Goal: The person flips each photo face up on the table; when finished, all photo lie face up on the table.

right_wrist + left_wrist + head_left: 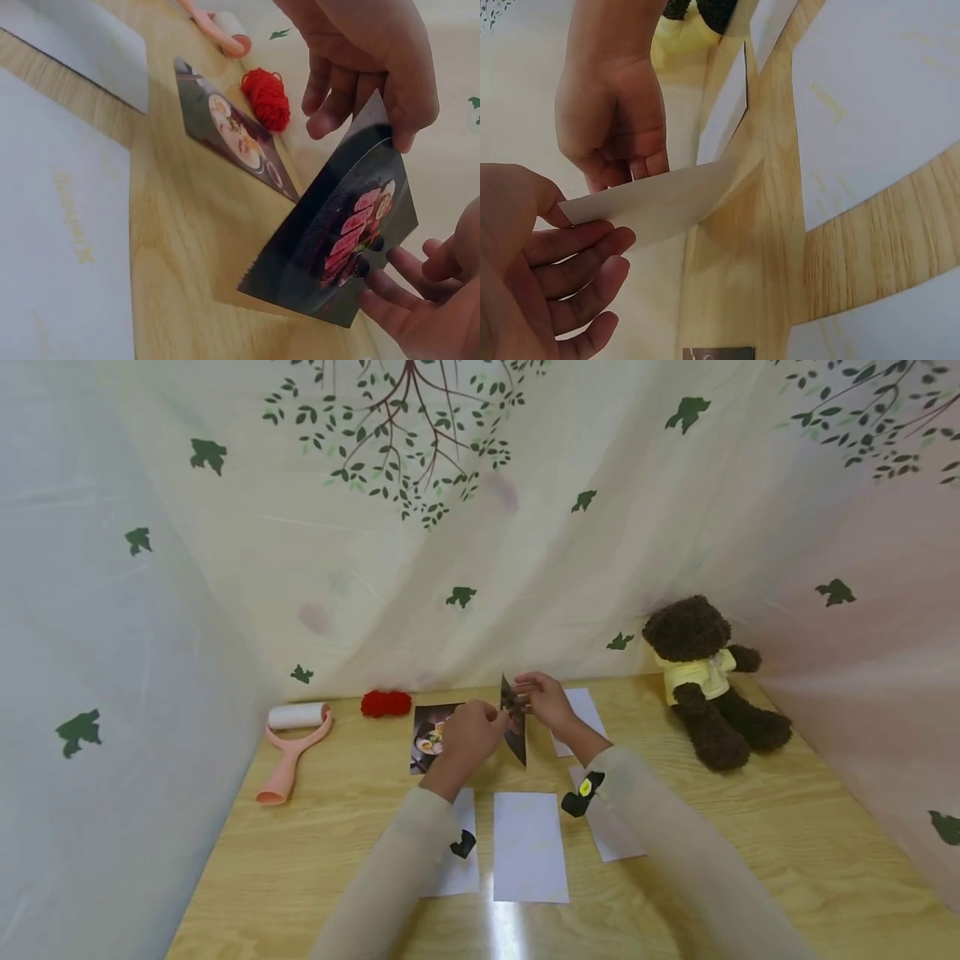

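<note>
My left hand (474, 731) pinches one end of a photo print (352, 232) between thumb and fingers, holding it raised above the table. Sliced pink meat on a dark plate is pictured on its front; in the left wrist view its plain white back (660, 199) shows. My right hand (427, 289) touches the print's picture side with its fingertips, without a visible grip around it. A second photo print (232, 135), showing a bowl of food, lies face up on the table beside my left hand.
Several white sheets (530, 847) with pale yellow lettering lie on the wooden table (360, 860). Toward the back left are a pink-handled lint roller (292, 752) and a red yarn bundle (386, 703). A brown teddy bear (701, 685) in yellow sits back right, by the fabric wall (375, 585).
</note>
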Demonstrator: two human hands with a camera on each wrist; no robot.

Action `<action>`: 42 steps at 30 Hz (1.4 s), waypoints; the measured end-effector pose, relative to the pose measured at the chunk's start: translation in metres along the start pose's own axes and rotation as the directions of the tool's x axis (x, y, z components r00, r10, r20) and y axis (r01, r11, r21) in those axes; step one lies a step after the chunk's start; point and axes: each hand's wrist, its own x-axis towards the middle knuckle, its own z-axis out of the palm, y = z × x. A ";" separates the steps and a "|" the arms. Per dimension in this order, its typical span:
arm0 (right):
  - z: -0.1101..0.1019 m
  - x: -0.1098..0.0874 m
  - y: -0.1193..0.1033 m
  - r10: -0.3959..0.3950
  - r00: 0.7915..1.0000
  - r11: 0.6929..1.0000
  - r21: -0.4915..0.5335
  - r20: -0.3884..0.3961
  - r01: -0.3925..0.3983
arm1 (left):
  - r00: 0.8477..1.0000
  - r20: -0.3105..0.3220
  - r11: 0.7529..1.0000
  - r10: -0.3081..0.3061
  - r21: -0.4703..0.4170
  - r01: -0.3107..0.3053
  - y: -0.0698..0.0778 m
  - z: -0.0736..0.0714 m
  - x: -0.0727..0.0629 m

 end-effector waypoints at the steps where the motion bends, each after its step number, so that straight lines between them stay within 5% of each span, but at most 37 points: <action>1: 0.001 0.001 0.002 0.005 1.000 1.000 -0.018 0.011 -0.005 | 1.000 0.004 1.000 -0.011 -0.003 0.011 -0.002 -0.001 0.000; 5: 0.001 0.003 0.012 -0.003 0.997 0.989 -0.148 0.072 0.013 | 1.000 0.016 1.000 -0.006 0.025 0.006 -0.010 -0.001 -0.002; 10: 0.003 -0.001 0.017 -0.043 0.987 0.937 -0.336 0.158 0.095 | 1.000 0.008 0.992 -0.019 0.126 0.018 -0.018 0.001 -0.004; 18: 0.012 0.001 0.019 -0.078 0.973 0.866 -0.469 0.218 0.174 | 0.999 0.027 0.970 -0.038 0.239 0.031 -0.028 -0.003 -0.008; 20: 0.012 0.001 0.020 -0.100 0.970 0.862 -0.467 0.222 0.196 | 0.999 0.026 0.959 -0.038 0.281 0.030 -0.029 -0.002 -0.008; 25: 0.005 0.000 0.024 -0.157 0.970 0.908 -0.359 0.187 0.217 | 0.999 0.003 0.932 -0.037 0.361 0.034 -0.032 0.000 -0.006; 31: -0.027 -0.003 0.028 -0.188 0.974 0.914 -0.342 0.124 0.220 | 0.997 0.024 0.917 0.075 0.390 -0.078 -0.029 0.007 -0.005; 35: -0.056 -0.003 0.029 -0.199 0.977 0.852 -0.479 0.077 0.211 | 0.982 0.089 0.870 0.166 0.455 -0.189 -0.028 0.012 -0.005; 39: -0.084 -0.004 0.030 -0.150 0.987 0.779 -0.607 0.065 0.158 | 0.978 0.142 0.840 0.153 0.503 -0.204 -0.028 0.016 -0.003; 42: -0.104 -0.007 0.032 -0.065 0.994 0.754 -0.649 0.086 0.106 | 0.974 0.150 0.802 0.172 0.552 -0.227 -0.027 0.017 0.000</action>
